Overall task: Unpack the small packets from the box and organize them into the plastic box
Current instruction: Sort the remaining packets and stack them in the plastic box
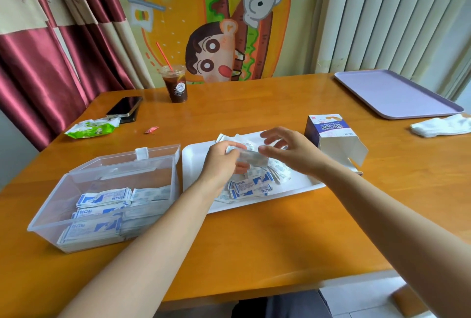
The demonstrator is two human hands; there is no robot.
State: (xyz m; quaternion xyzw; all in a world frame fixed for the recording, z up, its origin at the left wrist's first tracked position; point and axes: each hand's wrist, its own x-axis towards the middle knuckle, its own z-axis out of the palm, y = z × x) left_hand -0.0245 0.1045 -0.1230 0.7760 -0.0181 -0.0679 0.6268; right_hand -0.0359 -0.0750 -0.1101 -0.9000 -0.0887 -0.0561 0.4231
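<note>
While the left hand (219, 158) is pinching a small bundle of plaster packets (251, 157) above the white tray (300, 185), the right hand (288, 150) is hovering at the bundle's three o'clock with fingers spread and nothing gripped. Its thumb is lying close to the bundle's end, though contact cannot be judged. The hands are sitting near each other but not joined, probably because one is steadying the bundle while the other is getting ready to square its edges before it goes into storage. Loose packets (252, 185) are lying in an untidy heap on the tray below, at the hands' six o'clock, seemingly tipped out there so they can be sorted in the open. At the tray's nine o'clock, touching its edge, the clear plastic box (48, 205) is standing on the worktop (254, 241) with its lid (153, 150) thrown back, and neat stacks (102, 205) of packets are filling part of its floor in rows. At the tray's two o'clock the cardboard box (328, 131) is lying on its side with flaps open; its contents cannot be seen.
</note>
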